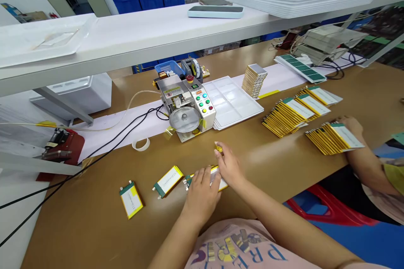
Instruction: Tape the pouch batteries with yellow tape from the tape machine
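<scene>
A flat battery [223,183] with a white label, yellow edge and green end lies on the brown table in front of me. My left hand [202,191] is laid over it and holds it down, covering much of its label. Close beside it, my right hand [232,166] has a small piece of yellow tape [218,148] at its fingertips, with the lower part of the hand by the battery's right end. Two more batteries lie to the left: one tilted battery [168,180] near my left hand and another battery [131,199] farther out.
Beyond my hands stands a tape machine [205,105] with a round disc. A white tray [235,101] lies beside it. Stacked batteries [288,115] are at the right, where another person's hand [352,126] touches a stack. A tape ring [141,145] and black cables lie left; a shelf [142,35] spans above.
</scene>
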The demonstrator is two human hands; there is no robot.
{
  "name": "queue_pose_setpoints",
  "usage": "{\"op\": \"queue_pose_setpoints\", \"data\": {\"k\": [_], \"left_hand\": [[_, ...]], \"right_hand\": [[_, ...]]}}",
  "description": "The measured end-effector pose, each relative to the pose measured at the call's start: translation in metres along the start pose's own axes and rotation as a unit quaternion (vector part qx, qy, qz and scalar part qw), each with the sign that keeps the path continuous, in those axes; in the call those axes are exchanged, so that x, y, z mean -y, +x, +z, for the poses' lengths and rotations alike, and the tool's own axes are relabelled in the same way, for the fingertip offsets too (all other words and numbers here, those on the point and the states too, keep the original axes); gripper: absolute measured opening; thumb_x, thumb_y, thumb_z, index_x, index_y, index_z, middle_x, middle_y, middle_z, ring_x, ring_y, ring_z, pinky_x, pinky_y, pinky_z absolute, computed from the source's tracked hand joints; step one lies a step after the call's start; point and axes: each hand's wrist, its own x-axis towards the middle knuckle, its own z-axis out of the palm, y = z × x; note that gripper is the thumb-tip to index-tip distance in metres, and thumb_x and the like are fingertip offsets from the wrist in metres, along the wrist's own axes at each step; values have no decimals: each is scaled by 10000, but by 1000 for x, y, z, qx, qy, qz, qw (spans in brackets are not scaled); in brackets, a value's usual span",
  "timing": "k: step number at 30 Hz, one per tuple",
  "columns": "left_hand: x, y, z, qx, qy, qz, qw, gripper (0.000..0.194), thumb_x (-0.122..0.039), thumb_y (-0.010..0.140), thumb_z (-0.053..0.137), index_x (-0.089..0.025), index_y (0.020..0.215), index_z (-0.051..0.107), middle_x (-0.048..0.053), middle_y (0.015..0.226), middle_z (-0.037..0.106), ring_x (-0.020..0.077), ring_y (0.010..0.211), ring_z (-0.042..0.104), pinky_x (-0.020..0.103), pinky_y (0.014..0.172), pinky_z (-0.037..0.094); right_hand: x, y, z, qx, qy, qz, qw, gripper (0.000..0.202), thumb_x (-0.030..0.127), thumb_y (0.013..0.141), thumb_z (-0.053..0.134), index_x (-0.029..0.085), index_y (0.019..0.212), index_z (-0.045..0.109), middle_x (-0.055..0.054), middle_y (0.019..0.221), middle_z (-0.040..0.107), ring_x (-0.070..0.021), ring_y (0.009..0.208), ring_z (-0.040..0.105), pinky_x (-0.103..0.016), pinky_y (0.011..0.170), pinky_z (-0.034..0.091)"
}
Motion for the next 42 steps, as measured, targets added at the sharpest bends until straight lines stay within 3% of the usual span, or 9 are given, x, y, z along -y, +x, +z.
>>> {"op": "queue_pose_setpoints", "data": {"k": [3, 7, 11, 13, 15, 19, 23, 27, 42], "left_hand": [[-6, -8, -8, -24, 14, 11, 1000, 478, -226, 735, 539, -217, 1205, 447, 159, 1228, 469, 309, 1108, 455, 467, 922, 368], [-12, -18, -15, -56, -16, 15, 998, 440, -292, 752, 523, -250, 1188, 479, 159, 1222, 474, 320, 1092, 469, 478, 907, 383], [-15, -26, -23, -86, -33, 23, 996, 420, -350, 784, 467, -259, 1194, 481, 151, 1241, 461, 308, 1113, 455, 465, 922, 377], [-10, -28, -25, -86, -43, 32, 995, 429, -387, 779, 471, -268, 1191, 484, 131, 1240, 469, 282, 1112, 460, 438, 931, 380], [0, -30, -24, -82, -54, 20, 995, 455, -429, 746, 510, -271, 1173, 502, 114, 1231, 484, 255, 1088, 482, 399, 923, 399], [28, -36, -23, -118, -27, -81, 989, 461, -392, 702, 578, -249, 1139, 535, 112, 1187, 527, 236, 1042, 522, 365, 892, 433], [40, -38, -27, -168, 6, -68, 983, 428, -305, 685, 604, -218, 1102, 559, 121, 1145, 556, 234, 1022, 539, 362, 869, 453], [35, -34, -33, -198, 18, -49, 979, 428, -299, 668, 621, -208, 1083, 570, 129, 1116, 572, 235, 988, 559, 363, 835, 474], [30, -37, -39, -222, 32, -46, 973, 379, -292, 693, 605, -200, 1060, 587, 140, 1122, 561, 237, 989, 554, 370, 849, 463]], "right_hand": [[0, 0, 5, 144, 255, 108, 950, 441, 486, 808, 336, 229, 1146, 459, -71, 1092, 575, -209, 964, 547, -357, 839, 411], [21, -6, -6, 354, 510, 186, 762, 517, 533, 823, 270, 236, 1229, 389, -80, 1118, 568, -202, 1089, 490, -369, 887, 389], [43, -15, -16, 395, 567, 209, 692, 549, 593, 814, 217, 285, 1236, 383, -60, 1206, 516, -194, 1136, 451, -388, 913, 367], [43, -17, -14, 363, 568, 224, 703, 536, 595, 811, 228, 280, 1197, 425, -59, 1194, 523, -196, 1129, 457, -381, 908, 376], [35, -16, -9, 278, 542, 254, 751, 481, 565, 814, 260, 256, 1100, 494, -65, 1151, 544, -195, 1088, 489, -351, 873, 407], [17, -14, -4, 137, 455, 319, 820, 260, 426, 766, 477, 217, 906, 543, -59, 970, 600, -168, 879, 580, -279, 726, 459], [23, -18, -10, 237, 414, 234, 847, 343, 392, 679, 637, 173, 934, 566, -29, 778, 620, -126, 709, 580, -255, 703, 445], [35, -21, -10, 296, 413, 175, 843, 417, 444, 682, 626, 174, 994, 566, -24, 835, 630, -113, 688, 575, -263, 680, 455], [37, -34, -11, 337, 350, 61, 872, 683, 382, 704, 612, 188, 1290, 319, -11, 775, 626, -136, 695, 580, -321, 709, 462]]}}
